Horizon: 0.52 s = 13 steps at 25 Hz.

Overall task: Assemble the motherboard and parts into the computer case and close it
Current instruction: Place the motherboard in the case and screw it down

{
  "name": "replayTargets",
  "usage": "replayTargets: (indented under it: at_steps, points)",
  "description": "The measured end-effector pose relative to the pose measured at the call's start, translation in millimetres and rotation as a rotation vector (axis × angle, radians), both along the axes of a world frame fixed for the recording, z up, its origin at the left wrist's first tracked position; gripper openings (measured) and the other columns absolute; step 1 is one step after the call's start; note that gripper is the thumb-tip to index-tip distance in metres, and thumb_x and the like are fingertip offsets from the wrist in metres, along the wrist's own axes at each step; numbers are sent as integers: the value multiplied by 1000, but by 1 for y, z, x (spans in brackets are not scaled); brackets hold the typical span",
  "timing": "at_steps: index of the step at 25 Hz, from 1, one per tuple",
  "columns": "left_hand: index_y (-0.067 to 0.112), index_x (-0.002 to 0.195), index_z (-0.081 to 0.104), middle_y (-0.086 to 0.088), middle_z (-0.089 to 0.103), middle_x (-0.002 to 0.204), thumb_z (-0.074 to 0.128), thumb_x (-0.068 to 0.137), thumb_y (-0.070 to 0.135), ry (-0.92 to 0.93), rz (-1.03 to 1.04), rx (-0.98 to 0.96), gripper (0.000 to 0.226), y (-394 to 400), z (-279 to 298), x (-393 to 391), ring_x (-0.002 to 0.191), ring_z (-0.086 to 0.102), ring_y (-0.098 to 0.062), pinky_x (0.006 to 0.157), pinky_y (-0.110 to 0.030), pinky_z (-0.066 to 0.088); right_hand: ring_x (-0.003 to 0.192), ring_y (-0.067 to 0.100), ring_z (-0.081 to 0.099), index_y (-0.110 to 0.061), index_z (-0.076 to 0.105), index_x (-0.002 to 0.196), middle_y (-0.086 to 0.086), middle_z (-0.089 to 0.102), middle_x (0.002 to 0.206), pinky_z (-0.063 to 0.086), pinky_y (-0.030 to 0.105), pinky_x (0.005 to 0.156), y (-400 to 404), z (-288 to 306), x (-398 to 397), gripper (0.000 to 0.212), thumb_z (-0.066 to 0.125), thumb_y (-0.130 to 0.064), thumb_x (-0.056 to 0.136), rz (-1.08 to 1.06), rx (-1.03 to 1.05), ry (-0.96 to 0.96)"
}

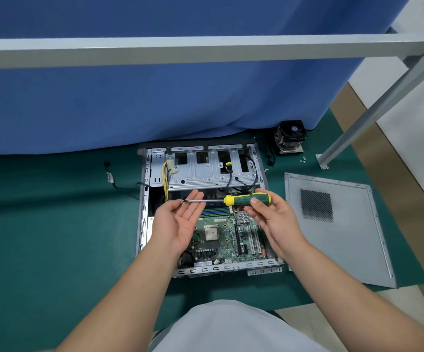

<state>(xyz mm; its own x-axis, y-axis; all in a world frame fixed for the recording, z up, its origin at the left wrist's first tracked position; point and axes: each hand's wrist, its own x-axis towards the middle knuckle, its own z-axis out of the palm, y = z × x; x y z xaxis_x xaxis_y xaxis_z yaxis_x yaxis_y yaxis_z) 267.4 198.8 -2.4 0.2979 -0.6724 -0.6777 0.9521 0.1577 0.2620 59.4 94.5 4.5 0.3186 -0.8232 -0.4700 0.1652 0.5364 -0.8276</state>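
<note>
An open grey computer case [143, 212] lies flat on a green mat, with the green motherboard [227, 240] inside its near half and a metal drive cage [205, 171] at the far end. My right hand [273, 217] grips the yellow-and-green handle of a screwdriver [246, 200], held level above the case. Its shaft points left, and the tip lies across the straight fingers of my left hand [180, 219], which is palm up. A small screw seems to sit at the tip.
The grey side panel [337, 224] lies flat to the right of the case. A CPU cooler with fan [290, 137] stands at the back right, small screws [303, 159] near it. A loose black cable [119, 182] trails left. A blue curtain and a metal frame rise behind.
</note>
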Motion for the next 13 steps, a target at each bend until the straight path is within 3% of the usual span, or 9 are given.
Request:
replayTargets:
  at_steps: [7,13]
  points:
    - [-1,123,47,-32,69,118,39,101,2,-3,-7,8,24,4,0,3,109,69,-46,88,-56,59,103,27,74,-9,63,130,10,76,106,58,30,95,2,4,2,39,72,-5,92,48,-44,53]
    - [-7,132,46,-31,69,118,39,102,1,-12,-15,30,31,4,-2,4,109,70,-44,89,-52,60,104,29,74,-4,61,130,20,72,116,58,27,91,2,5,6,40,71,-4,91,36,-37,37]
